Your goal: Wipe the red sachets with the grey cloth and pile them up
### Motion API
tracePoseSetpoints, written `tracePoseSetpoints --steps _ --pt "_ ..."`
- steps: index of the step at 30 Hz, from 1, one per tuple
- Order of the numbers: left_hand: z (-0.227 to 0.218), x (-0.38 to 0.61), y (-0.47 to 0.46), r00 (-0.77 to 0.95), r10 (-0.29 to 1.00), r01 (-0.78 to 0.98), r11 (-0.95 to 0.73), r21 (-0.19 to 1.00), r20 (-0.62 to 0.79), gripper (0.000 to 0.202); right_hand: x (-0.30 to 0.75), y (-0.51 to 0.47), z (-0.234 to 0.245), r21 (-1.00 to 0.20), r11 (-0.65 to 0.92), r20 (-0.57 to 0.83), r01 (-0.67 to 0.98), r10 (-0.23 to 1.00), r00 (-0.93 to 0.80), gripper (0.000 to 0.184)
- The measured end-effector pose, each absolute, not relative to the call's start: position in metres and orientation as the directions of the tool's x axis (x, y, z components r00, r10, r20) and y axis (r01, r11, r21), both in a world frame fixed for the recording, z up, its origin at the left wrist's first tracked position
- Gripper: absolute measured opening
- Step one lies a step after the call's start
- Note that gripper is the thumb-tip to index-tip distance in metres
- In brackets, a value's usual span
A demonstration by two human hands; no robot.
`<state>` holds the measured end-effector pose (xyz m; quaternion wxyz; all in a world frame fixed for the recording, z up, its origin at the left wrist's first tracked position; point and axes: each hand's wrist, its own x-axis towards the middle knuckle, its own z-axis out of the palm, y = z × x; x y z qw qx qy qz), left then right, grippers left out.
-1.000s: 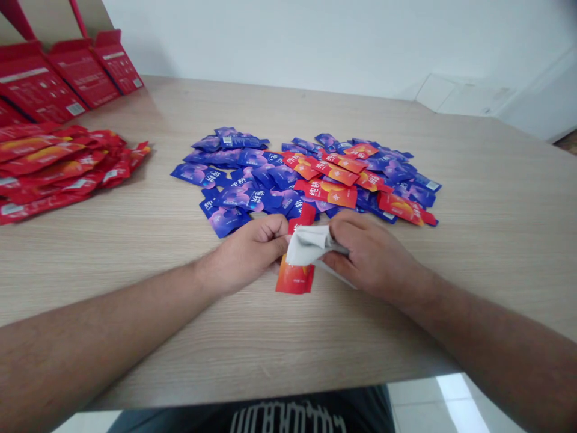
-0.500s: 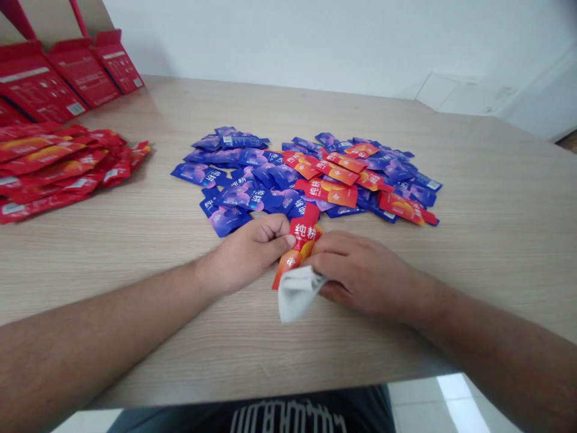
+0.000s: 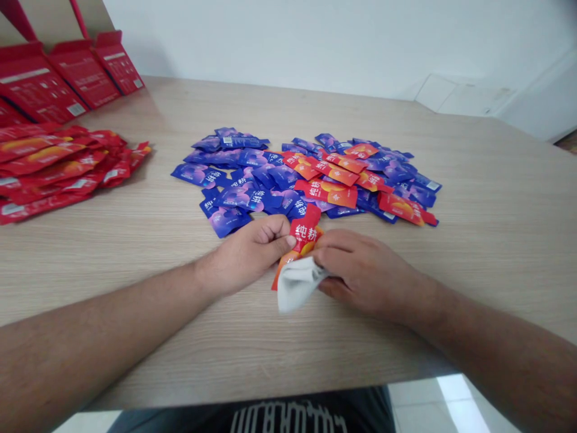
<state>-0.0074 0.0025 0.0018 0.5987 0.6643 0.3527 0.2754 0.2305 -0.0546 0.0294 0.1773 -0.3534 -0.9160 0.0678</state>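
A light wooden table carries red cartons at the far left, a pile of red sachets beside them, and a central heap of blue and red sachets. Just in front of that heap, the left hand pinches a red sachet near its top, while the right hand clenches a white cloth against its lower end.
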Motion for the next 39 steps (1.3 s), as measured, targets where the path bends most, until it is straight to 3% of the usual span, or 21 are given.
tracePoseSetpoints --steps 5,11,17,23,29,31,35,39 --pt "0.002 -0.007 0.003 0.598 0.795 0.163 0.01 0.987 -0.107 0.029 0.237 -0.044 0.03 -0.272 0.58 0.386 0.768 0.797 -0.465 0.014" --pt "0.004 -0.007 0.001 0.596 0.8 0.144 -0.019 0.989 -0.071 0.028 0.23 -0.053 0.029 -0.245 0.779 0.265 0.577 0.627 -0.733 0.009" --pt "0.004 -0.005 0.001 0.588 0.799 0.155 0.036 0.987 -0.122 0.027 0.239 -0.042 0.029 -0.258 0.579 0.382 0.774 0.797 -0.469 0.014" --pt "0.004 -0.006 0.0 0.588 0.805 0.141 -0.01 0.99 -0.075 0.024 0.23 -0.052 0.029 -0.254 0.772 0.251 0.583 0.635 -0.731 0.008" --pt "0.001 -0.007 0.004 0.605 0.791 0.157 0.0 0.988 -0.097 0.03 0.237 -0.044 0.028 -0.269 0.585 0.376 0.765 0.795 -0.476 0.012" --pt "0.0 -0.007 0.004 0.598 0.796 0.155 0.004 0.988 -0.097 0.029 0.236 -0.043 0.027 -0.28 0.604 0.361 0.747 0.787 -0.501 0.013" --pt "0.001 -0.007 0.002 0.585 0.808 0.151 -0.018 0.988 -0.074 0.026 0.231 -0.051 0.028 -0.273 0.752 0.241 0.6 0.658 -0.713 0.007" --pt "0.003 -0.007 0.001 0.584 0.808 0.153 -0.009 0.988 -0.083 0.028 0.233 -0.05 0.029 -0.259 0.665 0.317 0.7 0.743 -0.589 0.008"
